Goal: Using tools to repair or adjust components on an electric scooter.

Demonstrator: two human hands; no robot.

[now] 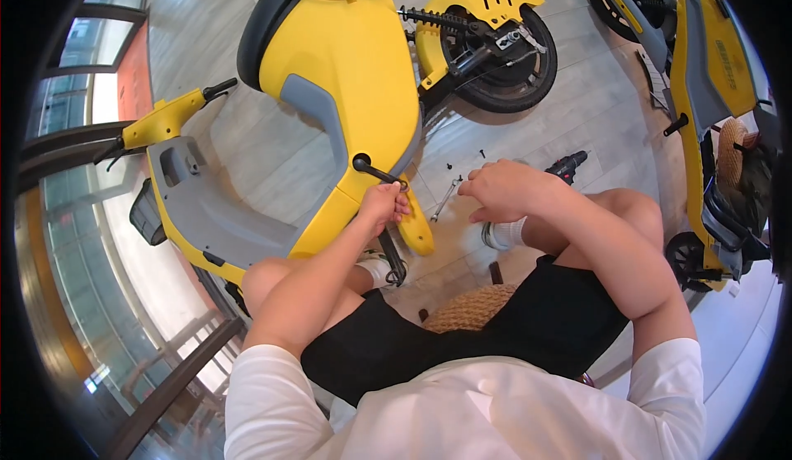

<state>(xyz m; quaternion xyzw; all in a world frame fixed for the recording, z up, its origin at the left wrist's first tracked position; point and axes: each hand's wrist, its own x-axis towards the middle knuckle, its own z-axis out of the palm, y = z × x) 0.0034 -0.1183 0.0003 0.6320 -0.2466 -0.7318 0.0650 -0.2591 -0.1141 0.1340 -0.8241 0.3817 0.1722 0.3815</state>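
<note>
A yellow and grey electric moped fills the space in front of me. A black crank arm sticks out of its side. My left hand is closed at the free end of that crank arm; the fingers partly hide what they grip. Off to the right, my right hand hovers with bent fingers, thumb apart from them, nothing visible in it. Beside it on the floor lies a silver wrench. Two small dark screws rest farther off. Behind my right wrist is a black cordless drill.
A second yellow moped stands at the right. Below the crank, a black stand leg reaches down near my left foot. The moped's rear wheel is at the far side. A woven seat lies between my legs. Glass panels line the left.
</note>
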